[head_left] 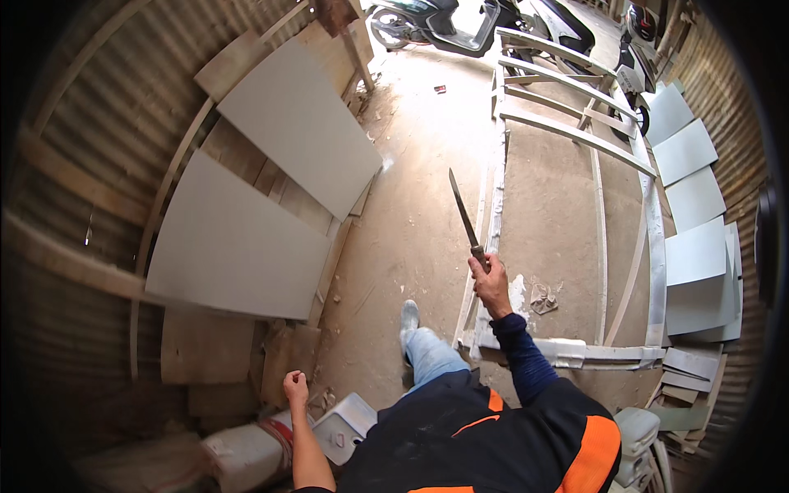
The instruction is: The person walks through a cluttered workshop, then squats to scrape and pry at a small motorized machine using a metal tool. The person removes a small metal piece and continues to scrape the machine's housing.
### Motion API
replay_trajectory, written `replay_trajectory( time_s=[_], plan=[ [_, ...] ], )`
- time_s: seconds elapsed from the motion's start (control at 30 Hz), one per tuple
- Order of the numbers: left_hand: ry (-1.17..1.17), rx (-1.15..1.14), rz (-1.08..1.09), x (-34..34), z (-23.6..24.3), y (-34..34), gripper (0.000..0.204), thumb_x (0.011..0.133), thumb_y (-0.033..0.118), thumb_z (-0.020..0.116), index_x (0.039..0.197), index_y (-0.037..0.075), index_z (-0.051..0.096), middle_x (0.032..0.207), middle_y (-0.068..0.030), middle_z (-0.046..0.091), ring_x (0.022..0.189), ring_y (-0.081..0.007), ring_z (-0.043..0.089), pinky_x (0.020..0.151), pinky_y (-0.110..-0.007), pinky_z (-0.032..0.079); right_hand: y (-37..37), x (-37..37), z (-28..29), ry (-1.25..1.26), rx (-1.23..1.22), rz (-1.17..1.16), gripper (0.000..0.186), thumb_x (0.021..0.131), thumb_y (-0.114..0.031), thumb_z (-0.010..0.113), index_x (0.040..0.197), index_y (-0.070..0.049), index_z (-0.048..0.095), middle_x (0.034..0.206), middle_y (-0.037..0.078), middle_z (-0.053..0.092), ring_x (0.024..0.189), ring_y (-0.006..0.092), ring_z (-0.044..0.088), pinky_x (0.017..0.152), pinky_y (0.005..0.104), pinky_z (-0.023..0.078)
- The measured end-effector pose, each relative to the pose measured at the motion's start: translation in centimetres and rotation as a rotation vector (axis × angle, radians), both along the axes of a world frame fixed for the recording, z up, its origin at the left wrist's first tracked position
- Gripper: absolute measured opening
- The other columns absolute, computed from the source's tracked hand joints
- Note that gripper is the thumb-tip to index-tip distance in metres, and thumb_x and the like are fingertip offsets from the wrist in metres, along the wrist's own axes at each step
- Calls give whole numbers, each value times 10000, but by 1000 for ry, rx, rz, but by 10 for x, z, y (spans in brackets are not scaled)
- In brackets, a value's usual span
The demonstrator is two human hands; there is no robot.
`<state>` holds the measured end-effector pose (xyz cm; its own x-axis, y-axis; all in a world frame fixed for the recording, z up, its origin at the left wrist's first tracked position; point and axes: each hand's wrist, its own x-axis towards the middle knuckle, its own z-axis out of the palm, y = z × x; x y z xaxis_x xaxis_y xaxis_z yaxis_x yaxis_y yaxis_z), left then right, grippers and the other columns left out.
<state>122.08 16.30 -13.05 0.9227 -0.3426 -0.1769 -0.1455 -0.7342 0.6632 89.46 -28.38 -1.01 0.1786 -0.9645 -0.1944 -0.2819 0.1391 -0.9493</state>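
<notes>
blade (463, 207), long, narrow and dark, is pointing forward near the left rail of a pale frame (555, 352); the right hand (491, 286) is gripping its handle (477, 252) firmly. the left hand (295, 385) is hanging well apart from it, near a white container (345, 423), its fingers forming a loose fist; whether they are holding anything small is not showing. two pale panels (238, 234) are leaning at the left, and scooters (423, 15) are standing beyond.
</notes>
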Motion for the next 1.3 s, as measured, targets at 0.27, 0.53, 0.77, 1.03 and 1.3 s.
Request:
replay_trajectory(
  time_s=[0.27,0.53,0.77,1.03,1.3],
  plan=[
    [217,443,-365,78,-13,-128,237,748,268,678,880,71,690,837,-103,685,795,-254,656,756,-340,508,-92,87,-45,60,47,-111,363,846,-329,668,990,-8,580,727,105,634,667,198,620,611,334,476],
    [295,593,-440,198,-38,-303,273,762,262,664,930,47,681,928,-123,690,883,-244,657,803,-342,507,-214,149,-18,35,61,-177,346,876,-352,632,1010,-37,582,684,59,598,612,162,573,578,323,452],
    [342,410,-498,272,-83,-573,265,781,229,628,962,42,669,947,-145,680,896,-273,649,816,-359,500,-390,217,-44,202,-88,-171,376,867,-354,652,1060,-35,606,650,1,559,521,81,517,462,254,433],
    [311,344,-786,337,-59,-911,283,802,208,567,989,18,660,958,-172,675,905,-304,644,804,-378,499,-586,254,-26,328,-104,-332,336,870,-332,649,991,-24,594,606,11,548,479,77,494,429,254,394],
    [331,177,-556,425,-101,-1140,279,789,236,600,951,16,659,881,-151,675,838,-274,645,777,-356,502,-830,323,-73,286,64,-251,327,873,-345,632,949,-28,616,599,35,558,513,120,535,468,277,419]
  ],
)
